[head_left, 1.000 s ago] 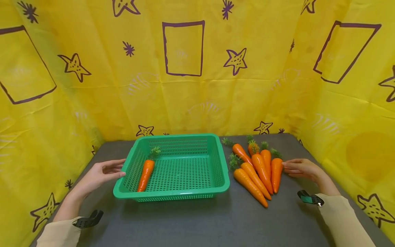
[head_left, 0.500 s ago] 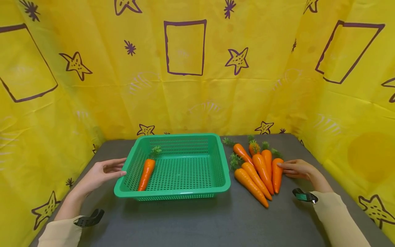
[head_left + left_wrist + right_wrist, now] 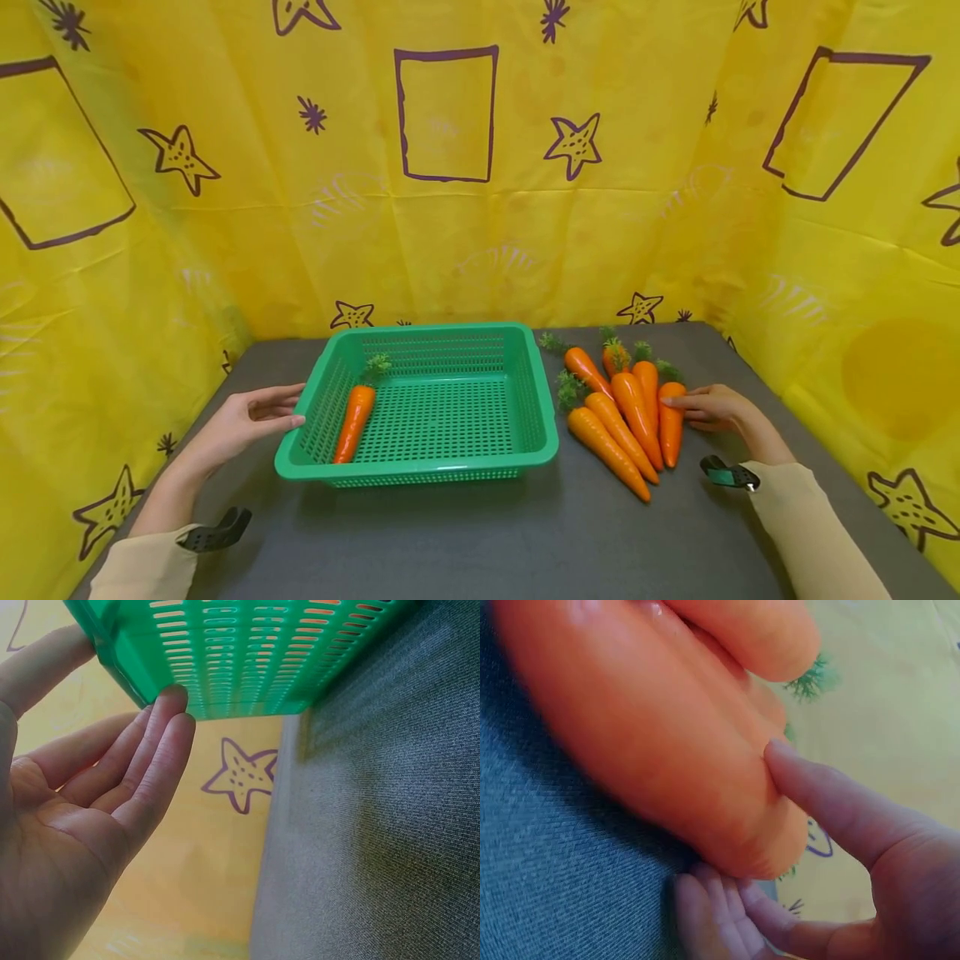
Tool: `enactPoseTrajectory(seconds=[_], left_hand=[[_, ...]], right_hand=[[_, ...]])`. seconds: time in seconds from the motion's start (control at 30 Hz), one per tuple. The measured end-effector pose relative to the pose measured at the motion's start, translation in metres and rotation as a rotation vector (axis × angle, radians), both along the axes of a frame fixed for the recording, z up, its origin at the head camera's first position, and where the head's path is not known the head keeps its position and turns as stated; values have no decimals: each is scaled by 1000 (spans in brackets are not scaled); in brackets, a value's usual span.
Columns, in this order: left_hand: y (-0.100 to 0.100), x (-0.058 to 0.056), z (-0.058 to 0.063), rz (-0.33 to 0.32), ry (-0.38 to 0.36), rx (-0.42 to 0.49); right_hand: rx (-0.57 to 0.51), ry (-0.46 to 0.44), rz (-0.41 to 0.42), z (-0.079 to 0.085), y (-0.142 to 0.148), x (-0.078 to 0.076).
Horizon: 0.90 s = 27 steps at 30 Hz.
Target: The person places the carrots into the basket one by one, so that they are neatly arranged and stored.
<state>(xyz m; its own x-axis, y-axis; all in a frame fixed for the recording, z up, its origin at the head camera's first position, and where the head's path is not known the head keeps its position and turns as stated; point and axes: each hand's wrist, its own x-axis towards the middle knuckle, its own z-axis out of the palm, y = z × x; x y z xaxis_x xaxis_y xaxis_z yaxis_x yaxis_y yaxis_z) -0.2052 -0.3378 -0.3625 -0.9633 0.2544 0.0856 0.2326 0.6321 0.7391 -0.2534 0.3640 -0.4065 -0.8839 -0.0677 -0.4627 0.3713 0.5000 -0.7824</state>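
Observation:
In the head view a green plastic basket stands on the table, with one carrot lying along its left side. My left hand touches the basket's left side, its fingers nearly straight against the slotted wall in the left wrist view, the thumb up at the rim. Right of the basket lies a fan of several carrots with green tufts. At the rightmost carrot, my right hand has its thumb on one side near the thick end and its fingers curled at the other, pinching it.
A dark grey cloth-covered table runs under everything. Yellow curtains with starfish drawings close off the back and both sides. The loose carrots lie close together, some overlapping, near the basket's right rim.
My right hand has moved left from beside the rightmost carrot, bringing its fingers over and around the thick end. The left hand and the basket have stayed where they were.

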Motion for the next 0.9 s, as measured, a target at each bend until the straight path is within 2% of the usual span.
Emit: enactPoseTrajectory(seconds=[0.27, 0.43, 0.9], left_hand=[[-1, 1, 0, -1, -10, 15], [0, 1, 0, -5, -18, 25], [0, 0, -1, -6, -4, 15]], right_hand=[[-46, -20, -91, 4, -11, 1], [-57, -34, -98, 4, -13, 0], [6, -3, -120, 4, -18, 2]])
